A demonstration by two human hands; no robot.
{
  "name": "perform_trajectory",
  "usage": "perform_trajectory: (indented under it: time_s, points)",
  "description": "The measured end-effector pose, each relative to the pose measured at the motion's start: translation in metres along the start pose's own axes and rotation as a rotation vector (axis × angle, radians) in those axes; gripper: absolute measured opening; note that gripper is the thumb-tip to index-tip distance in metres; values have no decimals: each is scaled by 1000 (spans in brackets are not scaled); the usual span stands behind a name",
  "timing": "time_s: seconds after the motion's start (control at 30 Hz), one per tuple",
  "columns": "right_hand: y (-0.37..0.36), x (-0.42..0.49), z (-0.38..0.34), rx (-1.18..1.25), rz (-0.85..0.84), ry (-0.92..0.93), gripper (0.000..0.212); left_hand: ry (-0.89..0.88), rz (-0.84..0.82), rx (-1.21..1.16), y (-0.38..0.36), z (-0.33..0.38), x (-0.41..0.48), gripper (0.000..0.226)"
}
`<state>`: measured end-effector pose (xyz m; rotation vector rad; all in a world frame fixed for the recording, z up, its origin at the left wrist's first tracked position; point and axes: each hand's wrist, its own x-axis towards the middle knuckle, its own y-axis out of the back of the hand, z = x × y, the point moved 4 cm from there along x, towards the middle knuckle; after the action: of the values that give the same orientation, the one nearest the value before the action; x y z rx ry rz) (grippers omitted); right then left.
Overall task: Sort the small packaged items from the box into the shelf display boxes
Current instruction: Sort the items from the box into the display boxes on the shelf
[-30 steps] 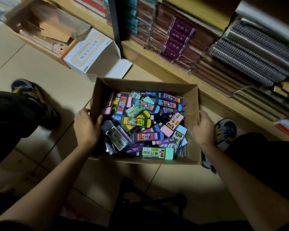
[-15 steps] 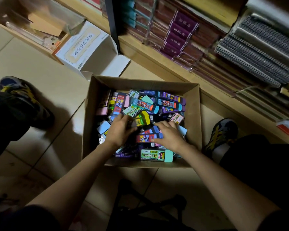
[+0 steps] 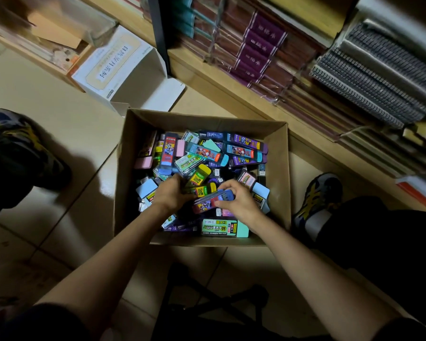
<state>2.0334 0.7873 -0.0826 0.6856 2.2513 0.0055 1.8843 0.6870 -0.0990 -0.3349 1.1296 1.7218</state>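
In the cardboard box (image 3: 127,183) on the floor (image 3: 59,134), a blue-capped pack (image 3: 213,199) is pinched by the right hand (image 3: 242,205); the left hand (image 3: 171,195) grip cannot be told. Lightly held, the pack may be dropped back.

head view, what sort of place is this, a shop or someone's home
Most likely a stationery shop: the wooden shelf holds wrapped stacks of notebooks and spiral-bound pads, and a cardboard box of small packaged items sits on the tiled floor, the right hand pinching a blue packet.
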Motion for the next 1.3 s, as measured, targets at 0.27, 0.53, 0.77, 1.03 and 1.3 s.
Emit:
perform_trajectory:
  time_s: [0.27, 0.53, 0.77, 1.03, 1.3]
  points:
    - [41, -15, -21, 210, 73, -13, 27, -102, -86, -35, 8, 20, -13, 24]
    - [99, -62, -106, 257, 175, 222, 31, -257, -117, -742, 38, 96, -48, 11]
    - [136, -128, -175, 311, 242, 431, 28, -457, -170, -896, 79, 161, -83, 7]
    - [155, -189, -221, 401, 228, 592, 22, -659, -208, -892, 119, 207, -152, 25]
    - [171, -231, -277, 589, 258, 721, 21, -898, -117, -745, 164, 260, -212, 36]
